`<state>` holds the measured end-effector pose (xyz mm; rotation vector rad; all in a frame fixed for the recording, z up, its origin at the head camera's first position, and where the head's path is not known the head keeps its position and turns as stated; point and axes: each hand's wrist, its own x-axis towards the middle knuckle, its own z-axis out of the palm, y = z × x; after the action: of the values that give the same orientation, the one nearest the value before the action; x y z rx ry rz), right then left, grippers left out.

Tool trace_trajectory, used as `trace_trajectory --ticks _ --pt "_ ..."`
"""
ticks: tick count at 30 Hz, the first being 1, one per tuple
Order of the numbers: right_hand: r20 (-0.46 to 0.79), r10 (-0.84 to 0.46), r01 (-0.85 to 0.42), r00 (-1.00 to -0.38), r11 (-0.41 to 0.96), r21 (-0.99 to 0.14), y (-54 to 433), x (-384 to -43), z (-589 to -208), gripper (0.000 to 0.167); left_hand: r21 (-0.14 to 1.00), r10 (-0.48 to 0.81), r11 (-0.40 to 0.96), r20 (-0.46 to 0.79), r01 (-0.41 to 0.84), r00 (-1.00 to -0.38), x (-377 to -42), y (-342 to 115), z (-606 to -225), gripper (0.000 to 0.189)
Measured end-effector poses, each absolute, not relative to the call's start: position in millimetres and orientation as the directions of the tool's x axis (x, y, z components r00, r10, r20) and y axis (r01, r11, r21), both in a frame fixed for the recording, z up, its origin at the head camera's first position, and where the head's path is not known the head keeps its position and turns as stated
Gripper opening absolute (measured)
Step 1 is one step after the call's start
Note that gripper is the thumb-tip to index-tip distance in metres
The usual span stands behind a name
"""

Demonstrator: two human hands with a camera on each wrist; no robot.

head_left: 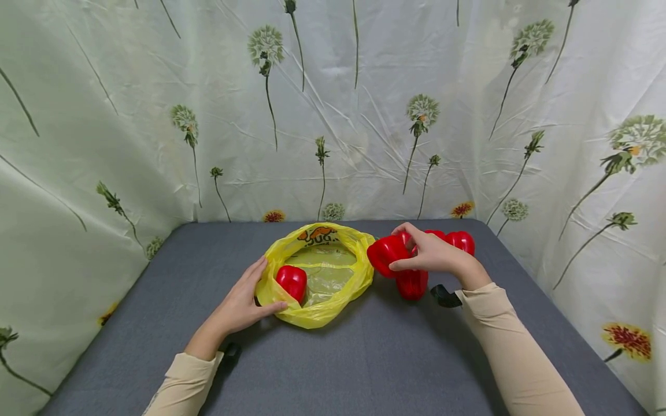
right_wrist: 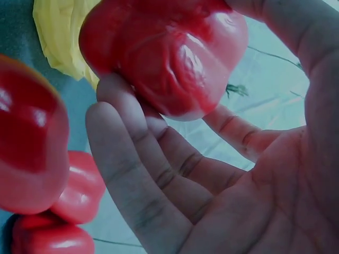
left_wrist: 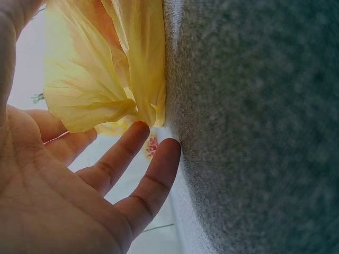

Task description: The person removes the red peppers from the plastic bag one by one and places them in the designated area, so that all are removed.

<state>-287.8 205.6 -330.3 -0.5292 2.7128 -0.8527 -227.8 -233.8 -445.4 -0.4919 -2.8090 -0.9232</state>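
My right hand point(head_left: 425, 251) grips a red bell pepper point(head_left: 387, 255) between thumb and fingers, beside the right edge of a yellow plastic bag point(head_left: 312, 317). In the right wrist view the held bell pepper point(right_wrist: 169, 58) shows its lobed end, with fingertips underneath it. The bag stands with its mouth wide and its rim rolled outward. Another red bell pepper point(head_left: 292, 282) lies inside it at the left. My left hand point(head_left: 236, 306) rests against the bag's left side, thumb along the near rim. Its fingers look spread and relaxed beside the yellow plastic point(left_wrist: 90, 79) in the left wrist view.
More red bell peppers sit at the right: one upright bell pepper point(head_left: 412, 285) below my right hand, and others, including a bell pepper point(head_left: 461, 242), partly hidden behind it. A grey cloth point(head_left: 333, 370) covers the table. A floral curtain point(head_left: 333, 115) hangs behind.
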Motion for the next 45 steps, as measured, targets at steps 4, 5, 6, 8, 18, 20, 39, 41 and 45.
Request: trace_trajectory --ticks 4,5,6,8,18,20,39,41,45 --pt "-0.116 -0.414 -0.263 -0.903 0.746 -0.612 215.4 -281.2 -331.7 0.078 0.555 0.259 0.757 0.23 0.345 -0.938 -227.9 -233.5 -445.5 0.114" --pt "-0.115 -0.413 -0.262 -0.903 0.743 -0.616 217.7 -279.8 -331.8 0.079 0.555 0.258 0.757 0.23 0.344 -0.938 -227.9 -233.4 -445.4 0.114" --pt "-0.112 -0.41 -0.26 -0.905 0.743 -0.617 220.0 -278.3 -331.9 0.079 0.554 0.258 0.758 0.23 0.344 -0.938 -228.0 -233.5 -445.3 0.114" --pt "-0.108 -0.401 -0.255 -0.91 0.744 -0.617 224.7 -275.6 -331.6 0.08 0.55 0.26 0.76 0.231 0.346 -0.938 -228.0 -233.6 -445.1 0.114" --pt "-0.117 -0.347 -0.19 -0.931 0.73 -0.657 250.2 -266.1 -329.5 0.082 0.551 0.261 0.759 0.232 0.347 -0.937 -228.6 -233.6 -445.1 0.114" --pt "-0.115 -0.346 -0.186 -0.931 0.722 -0.667 256.5 -264.6 -330.0 0.082 0.552 0.26 0.759 0.228 0.345 -0.938 -228.5 -233.4 -445.1 0.114" --pt "-0.183 -0.273 -0.079 -0.945 0.729 -0.68 302.2 -261.8 -341.3 0.083 0.553 0.257 0.761 0.225 0.34 -0.94 -228.4 -235.1 -445.1 0.113" --pt "-0.192 -0.267 -0.071 -0.944 0.735 -0.675 304.0 -262.1 -343.6 0.082 0.552 0.258 0.761 0.224 0.34 -0.94 -228.5 -235.0 -444.9 0.114" --pt "-0.202 -0.257 -0.055 -0.945 0.734 -0.677 306.2 -263.3 -347.2 0.082 0.552 0.258 0.761 0.224 0.341 -0.94 -228.5 -234.9 -444.7 0.114"
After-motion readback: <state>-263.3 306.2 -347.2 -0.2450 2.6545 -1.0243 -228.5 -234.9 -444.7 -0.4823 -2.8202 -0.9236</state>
